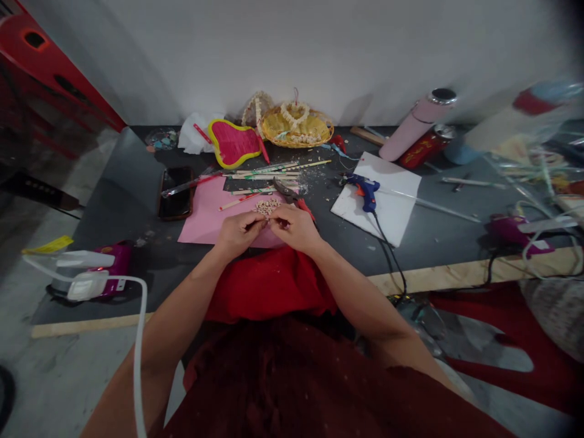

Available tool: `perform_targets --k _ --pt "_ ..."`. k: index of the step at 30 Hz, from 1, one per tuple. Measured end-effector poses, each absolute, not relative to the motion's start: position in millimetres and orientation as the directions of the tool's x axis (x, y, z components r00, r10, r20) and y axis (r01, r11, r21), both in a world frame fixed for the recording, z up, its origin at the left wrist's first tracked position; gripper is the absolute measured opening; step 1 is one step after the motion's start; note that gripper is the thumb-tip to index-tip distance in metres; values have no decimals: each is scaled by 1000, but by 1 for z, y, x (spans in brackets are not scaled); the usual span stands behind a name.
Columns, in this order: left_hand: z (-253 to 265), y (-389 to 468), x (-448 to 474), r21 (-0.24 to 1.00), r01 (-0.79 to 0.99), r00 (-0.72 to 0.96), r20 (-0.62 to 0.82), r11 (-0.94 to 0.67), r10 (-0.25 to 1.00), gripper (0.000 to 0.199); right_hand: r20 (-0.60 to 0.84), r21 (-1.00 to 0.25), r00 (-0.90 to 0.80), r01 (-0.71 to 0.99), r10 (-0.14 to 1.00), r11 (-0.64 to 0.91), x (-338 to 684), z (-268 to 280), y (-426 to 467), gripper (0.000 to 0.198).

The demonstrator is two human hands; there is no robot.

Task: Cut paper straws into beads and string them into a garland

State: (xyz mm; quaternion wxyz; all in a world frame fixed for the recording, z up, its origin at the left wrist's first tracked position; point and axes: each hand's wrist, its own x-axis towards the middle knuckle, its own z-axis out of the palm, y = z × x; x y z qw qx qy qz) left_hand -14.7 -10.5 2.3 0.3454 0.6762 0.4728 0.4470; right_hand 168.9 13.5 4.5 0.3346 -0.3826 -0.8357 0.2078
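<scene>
Both hands meet over the near edge of a pink sheet [205, 213]. My left hand [239, 233] is closed in a pinch, its fingertips close to those of my right hand [296, 228], which pinches too. Whatever lies between the fingers is too small to make out. Just beyond the fingertips is a small pile of pale cut pieces [267, 207]. Pliers [286, 191] with red handles lie beside the pile, partly behind my right hand. Several printed paper-wrapped sticks [264, 176] are spread further back.
A blue glue gun [365, 190] rests on a white board [396, 222] at right, its cord hanging over the table edge. A phone [176, 193] lies left. Behind are a yellow basket [274, 129], a heart-shaped pink piece [235, 145], a pink flask [415, 125] and a red can [426, 146].
</scene>
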Motion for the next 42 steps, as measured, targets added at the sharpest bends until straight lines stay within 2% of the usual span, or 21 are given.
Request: perform_targets --k 5,11,19,23,32,38,40,42 --pt "6 -12 -15 949 234 146 181 -211 973 13 434 -735 -342 399 833 547 171 1 17 14" --pt "4 -10 -15 933 307 140 153 -189 978 19 458 -787 -388 242 800 568 168 4 14 14" --pt "0 -12 -16 853 454 168 203 -258 965 17 399 -782 -413 314 819 539 166 3 12 11" --pt "0 -12 -15 842 470 163 210 -263 964 14 392 -751 -397 383 830 538 165 3 11 8" --pt "2 -11 -11 941 263 122 185 -212 975 13 318 -821 -430 322 845 472 163 2 13 11" --pt "4 -9 -10 986 102 63 126 -132 990 14 267 -854 -340 350 902 385 167 1 16 19" --pt "3 -8 -11 990 79 57 109 -113 992 15 257 -858 -323 358 911 369 169 2 16 26" --pt "2 -7 -13 988 93 54 115 -120 992 16 281 -860 -293 346 914 375 170 1 18 23"
